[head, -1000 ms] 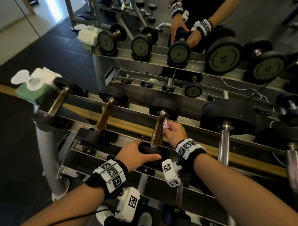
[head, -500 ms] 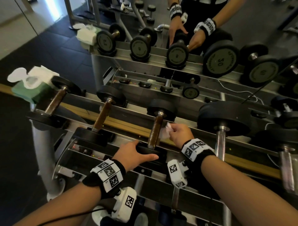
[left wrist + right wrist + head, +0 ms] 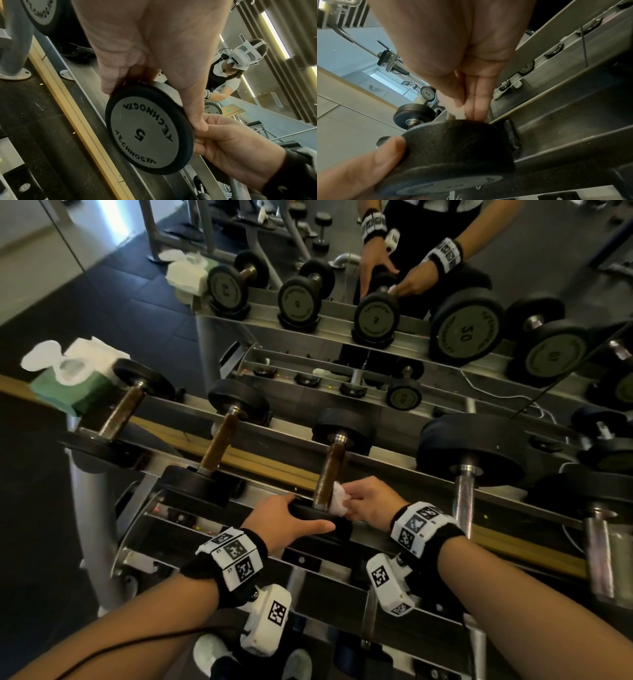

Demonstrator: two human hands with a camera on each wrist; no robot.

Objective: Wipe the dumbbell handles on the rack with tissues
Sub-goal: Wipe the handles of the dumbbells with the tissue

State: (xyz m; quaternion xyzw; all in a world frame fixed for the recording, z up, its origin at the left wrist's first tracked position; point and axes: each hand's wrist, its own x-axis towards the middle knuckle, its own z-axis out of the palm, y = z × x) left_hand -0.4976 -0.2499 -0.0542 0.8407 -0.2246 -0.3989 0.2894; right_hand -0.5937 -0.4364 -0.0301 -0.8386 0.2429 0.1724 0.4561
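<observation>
The third dumbbell from the left lies on the top rail of the rack; its brown handle points away from me. My right hand pinches a crumpled white tissue against the near end of that handle. My left hand grips the near black head of the same dumbbell, marked "5", thumb and fingers curled round its rim. In the right wrist view the tissue shows behind my fingers, above the black head.
Two more brown-handled dumbbells lie to the left, and a large one with a steel handle to the right. A green tissue pack sits at the rack's left end. A mirror behind reflects the rack and me.
My right hand has slid the tissue down the handle from its middle to its near end. The left hand has kept its hold on the dumbbell head.
</observation>
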